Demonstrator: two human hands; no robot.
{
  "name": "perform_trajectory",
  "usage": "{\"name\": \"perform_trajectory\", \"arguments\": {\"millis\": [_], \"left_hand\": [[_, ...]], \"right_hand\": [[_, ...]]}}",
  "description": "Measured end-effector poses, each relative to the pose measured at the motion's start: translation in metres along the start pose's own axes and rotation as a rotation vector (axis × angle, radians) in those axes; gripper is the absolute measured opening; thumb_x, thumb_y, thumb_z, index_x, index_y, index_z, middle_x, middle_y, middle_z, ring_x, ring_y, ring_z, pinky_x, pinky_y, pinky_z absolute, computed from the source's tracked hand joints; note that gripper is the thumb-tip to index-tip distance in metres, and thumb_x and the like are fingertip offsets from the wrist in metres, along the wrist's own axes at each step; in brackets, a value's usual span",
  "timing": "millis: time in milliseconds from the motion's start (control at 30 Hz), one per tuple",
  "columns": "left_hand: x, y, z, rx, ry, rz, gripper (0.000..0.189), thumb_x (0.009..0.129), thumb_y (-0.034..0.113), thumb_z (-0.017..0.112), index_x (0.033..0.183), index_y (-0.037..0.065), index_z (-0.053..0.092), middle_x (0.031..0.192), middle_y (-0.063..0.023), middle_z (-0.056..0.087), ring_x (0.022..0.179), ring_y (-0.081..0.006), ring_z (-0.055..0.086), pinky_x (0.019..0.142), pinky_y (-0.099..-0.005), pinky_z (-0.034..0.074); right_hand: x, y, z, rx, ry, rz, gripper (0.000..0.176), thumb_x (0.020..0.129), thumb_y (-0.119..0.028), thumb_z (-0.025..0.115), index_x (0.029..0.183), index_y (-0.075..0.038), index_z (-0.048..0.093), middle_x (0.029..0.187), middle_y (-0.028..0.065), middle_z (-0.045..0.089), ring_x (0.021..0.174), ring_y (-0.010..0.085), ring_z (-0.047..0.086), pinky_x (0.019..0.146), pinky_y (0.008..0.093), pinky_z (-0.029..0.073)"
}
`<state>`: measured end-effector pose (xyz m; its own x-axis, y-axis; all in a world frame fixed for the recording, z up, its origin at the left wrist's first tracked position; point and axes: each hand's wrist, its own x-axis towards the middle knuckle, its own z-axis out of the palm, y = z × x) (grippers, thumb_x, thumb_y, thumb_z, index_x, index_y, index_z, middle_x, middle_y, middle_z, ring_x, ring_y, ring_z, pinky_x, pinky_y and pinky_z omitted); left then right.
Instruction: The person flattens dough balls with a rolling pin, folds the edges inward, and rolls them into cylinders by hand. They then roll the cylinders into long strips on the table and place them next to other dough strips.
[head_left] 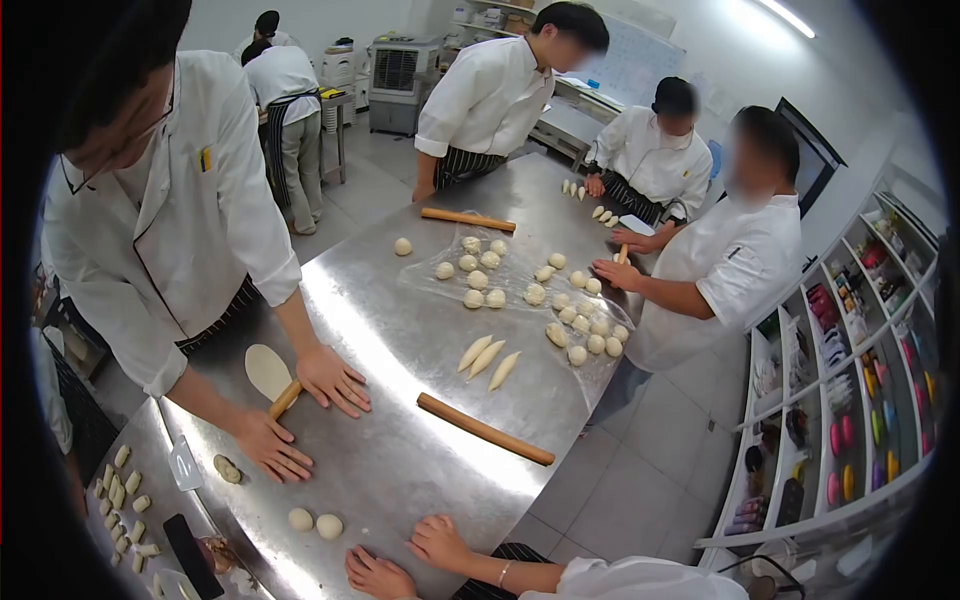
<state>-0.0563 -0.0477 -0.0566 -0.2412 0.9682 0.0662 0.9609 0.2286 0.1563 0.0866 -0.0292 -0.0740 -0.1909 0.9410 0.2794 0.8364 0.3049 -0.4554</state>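
Note:
At the bottom edge my left hand (380, 575) rests on the steel table (400, 480), partly cut off by the frame, fingers apart and holding nothing. Just above it my right hand (440, 545), with a bracelet at the wrist, lies by the table edge, its fingers loosely bent and empty. Two smooth dough balls (315, 523) sit left of my hands. Farther up lies a wooden rolling pin (485, 430), touched by no hand. Three long pointed dough pieces (488, 362) are beyond it.
A co-worker's hands (300, 415) work a small rolling pin (285, 399) beside a flat dough oval (268, 374). Many dough balls (590, 325) lie under and around plastic film. Another rolling pin (468, 219) is farther back. Several people stand round the table; shelves (840, 400) line the right.

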Motion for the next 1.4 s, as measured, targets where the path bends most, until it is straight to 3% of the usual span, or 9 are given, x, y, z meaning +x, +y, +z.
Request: {"name": "perform_trajectory", "arguments": {"millis": [233,433,600,667,800,967,1067,1267,1400], "left_hand": [[-0.003,-0.008,0.015,0.001,-0.013,-0.015,0.048,0.09,0.027,0.052,0.134,0.007,0.047,0.139,-0.0186,0.045,0.127,-0.0366,0.041,0.103,-0.0521,0.033],[0.002,-0.001,0.001,-0.007,-0.02,0.0,0.048,0.091,0.028,0.05,0.133,0.005,0.047,0.138,-0.0191,0.045,0.127,-0.0377,0.04,0.103,-0.0524,0.032],[0.001,-0.002,0.005,-0.024,-0.007,0.001,0.047,0.092,0.028,0.049,0.133,0.004,0.047,0.138,-0.0199,0.046,0.127,-0.0383,0.041,0.103,-0.0527,0.032],[-0.001,0.0,0.002,-0.013,-0.013,0.001,0.046,0.093,0.027,0.048,0.133,0.004,0.047,0.138,-0.0199,0.046,0.127,-0.0381,0.041,0.103,-0.0527,0.032],[-0.001,-0.003,0.0,-0.038,-0.009,0.019,0.046,0.093,0.027,0.048,0.133,0.004,0.047,0.138,-0.0196,0.046,0.127,-0.0373,0.041,0.103,-0.0525,0.033],[0.001,0.001,-0.006,0.018,-0.054,-0.004,0.048,0.093,0.026,0.049,0.136,0.005,0.045,0.139,-0.0192,0.045,0.127,-0.0369,0.041,0.103,-0.0522,0.033],[0.001,0.0,0.002,0.014,-0.031,-0.013,0.048,0.093,0.026,0.049,0.136,0.006,0.044,0.139,-0.0194,0.044,0.127,-0.037,0.041,0.103,-0.052,0.033],[-0.002,-0.001,-0.002,0.048,0.153,0.078,0.04,0.092,0.025,0.05,0.127,0.005,0.049,0.129,-0.0187,0.053,0.114,-0.0347,0.052,0.095,-0.0494,0.041],[0.002,0.002,0.001,-0.139,0.0,-0.051,0.055,0.083,0.006,0.056,0.136,0.0,0.041,0.141,-0.0216,0.039,0.131,-0.0381,0.035,0.107,-0.0535,0.025]], "right_hand": [[0.132,0.042,0.009,-0.034,0.058,-0.051,0.019,0.085,-0.026,0.064,0.089,-0.008,0.058,0.095,0.0075,0.055,0.097,0.026,0.051,0.085,0.0401,0.04],[0.03,0.046,-0.021,-0.012,0.206,0.187,0.017,0.079,-0.018,0.07,0.089,-0.009,0.058,0.104,0.008,0.056,0.1,0.0292,0.05,0.085,0.0411,0.041],[0.048,-0.01,0.022,-0.018,-0.095,-0.134,0.012,0.084,-0.022,0.063,0.085,-0.011,0.057,0.096,0.007,0.053,0.097,0.0253,0.049,0.082,0.0418,0.042],[0.088,0.01,0.027,-0.016,0.049,-0.188,0.014,0.086,-0.024,0.059,0.081,-0.011,0.056,0.092,0.0065,0.052,0.094,0.0244,0.049,0.082,0.0417,0.042],[0.09,0.068,-0.01,0.086,-0.087,-0.144,0.015,0.086,-0.025,0.06,0.086,-0.01,0.059,0.095,0.006,0.055,0.095,0.0243,0.051,0.085,0.0416,0.041],[0.004,0.033,-0.015,0.04,0.153,-0.019,0.018,0.085,-0.027,0.063,0.091,-0.01,0.063,0.098,0.0054,0.059,0.097,0.0239,0.053,0.086,0.0403,0.041],[0.032,0.003,-0.01,-0.073,-0.101,-0.012,0.018,0.084,-0.027,0.063,0.09,-0.009,0.062,0.096,0.0058,0.058,0.096,0.0248,0.053,0.086,0.0393,0.041],[0.126,0.06,-0.015,-0.126,-0.038,-0.138,0.014,0.083,-0.023,0.062,0.084,-0.009,0.06,0.09,0.0069,0.055,0.092,0.0242,0.052,0.081,0.0395,0.041],[0.058,0.097,-0.035,0.119,0.182,-0.053,0.016,0.081,-0.022,0.065,0.082,-0.008,0.058,0.093,0.0058,0.057,0.095,0.0263,0.052,0.083,0.0389,0.042]]}}
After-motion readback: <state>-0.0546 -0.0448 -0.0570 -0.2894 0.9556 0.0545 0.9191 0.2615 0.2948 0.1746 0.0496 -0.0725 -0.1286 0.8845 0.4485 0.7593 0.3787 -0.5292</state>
